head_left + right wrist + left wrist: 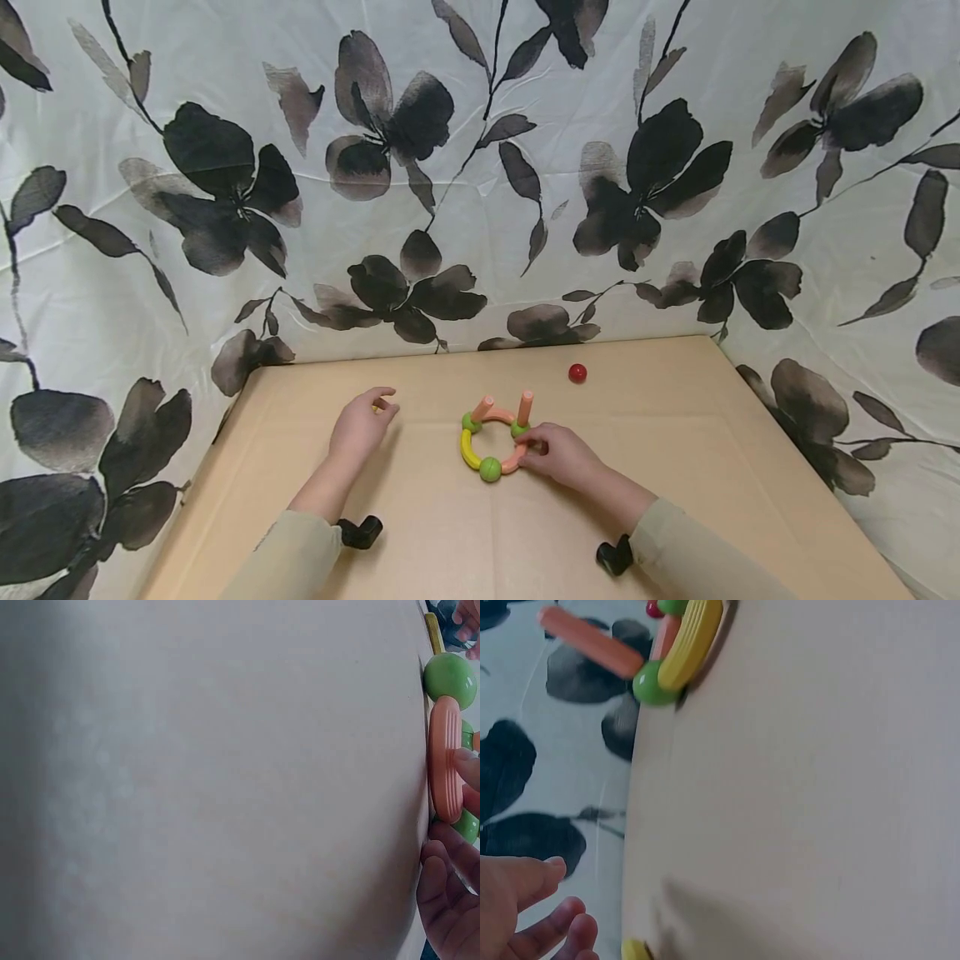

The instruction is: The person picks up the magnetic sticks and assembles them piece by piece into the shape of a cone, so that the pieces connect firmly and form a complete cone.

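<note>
Toy ring [491,442] of orange and yellow curved rods, green balls; right hand [558,454] grip pinching it.

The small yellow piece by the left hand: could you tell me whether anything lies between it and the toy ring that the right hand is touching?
Nothing visible does. Between the small yellow piece at the left hand and the toy ring, touched by the right hand, lies only bare table.
</note>
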The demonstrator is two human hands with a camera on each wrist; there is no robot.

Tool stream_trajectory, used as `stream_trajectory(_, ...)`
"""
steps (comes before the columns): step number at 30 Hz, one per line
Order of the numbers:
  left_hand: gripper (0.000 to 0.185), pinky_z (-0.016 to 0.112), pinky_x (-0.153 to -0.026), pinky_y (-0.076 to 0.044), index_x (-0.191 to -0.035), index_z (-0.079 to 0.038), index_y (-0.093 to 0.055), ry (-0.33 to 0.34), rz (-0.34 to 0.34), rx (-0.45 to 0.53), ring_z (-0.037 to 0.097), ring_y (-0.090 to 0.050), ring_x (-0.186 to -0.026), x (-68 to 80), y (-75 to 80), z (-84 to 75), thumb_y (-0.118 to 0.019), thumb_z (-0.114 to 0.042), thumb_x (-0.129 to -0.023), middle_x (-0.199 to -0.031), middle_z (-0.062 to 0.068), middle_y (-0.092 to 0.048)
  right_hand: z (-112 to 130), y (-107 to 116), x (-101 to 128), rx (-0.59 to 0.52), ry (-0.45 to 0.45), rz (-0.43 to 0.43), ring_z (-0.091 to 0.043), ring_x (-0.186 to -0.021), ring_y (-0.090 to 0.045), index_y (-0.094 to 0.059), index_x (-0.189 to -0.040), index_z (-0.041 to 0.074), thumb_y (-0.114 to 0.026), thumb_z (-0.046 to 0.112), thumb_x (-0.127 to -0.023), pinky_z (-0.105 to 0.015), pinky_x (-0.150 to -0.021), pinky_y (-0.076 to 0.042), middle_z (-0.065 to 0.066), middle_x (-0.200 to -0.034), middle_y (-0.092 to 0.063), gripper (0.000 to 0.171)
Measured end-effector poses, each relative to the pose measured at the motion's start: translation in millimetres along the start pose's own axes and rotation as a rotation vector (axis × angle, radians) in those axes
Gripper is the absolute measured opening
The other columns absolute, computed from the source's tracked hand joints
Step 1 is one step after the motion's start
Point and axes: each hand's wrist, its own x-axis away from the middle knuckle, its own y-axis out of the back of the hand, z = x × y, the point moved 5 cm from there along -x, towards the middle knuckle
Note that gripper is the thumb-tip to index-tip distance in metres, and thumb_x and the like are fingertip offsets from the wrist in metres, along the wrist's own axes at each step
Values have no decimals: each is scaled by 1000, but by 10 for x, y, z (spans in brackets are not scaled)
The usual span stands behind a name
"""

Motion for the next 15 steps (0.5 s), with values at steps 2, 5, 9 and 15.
stream_trajectory(2, 36, 43, -74, -47, -129, -10, -64, 5, -14, -21, 27, -62, -90, -24, 90, 88, -64, -23, -96, -106, 8, -68, -4, 2, -9, 1, -3, 4, -14, -76, -49, -76, -111, 16, -80, 24, -85, -27, -64, -42, 7, -91, -62, 28)
stream_trajectory(5, 36, 44, -74, -47, -129, -9, -64, 21, -22, -47, 30, -62, -93, -66, 182, 194, -65, -23, -96, -108, 11, -67, -14, 11, -21, -1, -11, 8, -14, -75, -49, -76, -111, 17, -80, 25, -85, -27, -64, -41, 7, -88, -60, 28)
stream_trajectory(9, 37, 42, -73, -47, -129, -8, -63, 54, -6, -64, 30, -61, -93, -127, 217, 291, -64, -24, -96, -111, 12, -66, -29, 19, -35, -9, -25, 14, -14, -74, -49, -76, -111, 18, -80, 25, -85, -27, -63, -40, 7, -85, -58, 27)
stream_trajectory(15, 39, 46, -76, -47, -129, -5, -63, 83, 36, -71, 30, -61, -92, -190, 171, 365, -67, -23, -94, -109, 15, -65, -25, 25, -46, -20, -40, 25, -14, -74, -49, -77, -111, 17, -79, 24, -86, -27, -63, -40, 7, -84, -57, 26)
